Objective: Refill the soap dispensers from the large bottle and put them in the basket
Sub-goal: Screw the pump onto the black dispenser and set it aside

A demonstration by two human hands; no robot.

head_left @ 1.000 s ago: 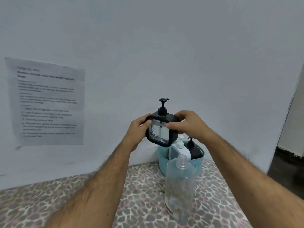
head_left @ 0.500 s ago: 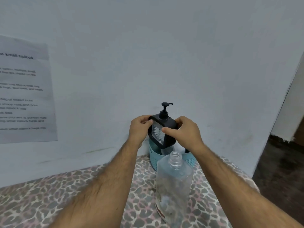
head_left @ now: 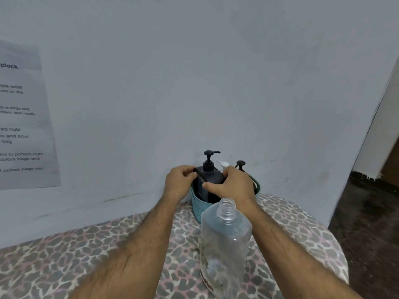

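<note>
A black square soap dispenser (head_left: 209, 177) with a pump top sits partly down inside the teal basket (head_left: 197, 203) against the wall. My left hand (head_left: 179, 184) grips its left top corner and my right hand (head_left: 234, 184) grips its right side and front. Behind my right hand the white pump (head_left: 223, 164) and a second black pump (head_left: 240, 164) of two other dispensers stick up from the basket. The large clear bottle (head_left: 224, 244) stands uncapped in front of the basket, between my forearms, nearly empty.
The table (head_left: 86, 255) has a leopard-print cover and ends in a rounded edge at the right. A printed sheet (head_left: 21, 117) hangs on the wall at the left. A dark floor and a doorway (head_left: 375, 190) lie to the right.
Both hands have lowered the black square dispenser from chest height down into the basket. The view has shifted right and moved closer.
</note>
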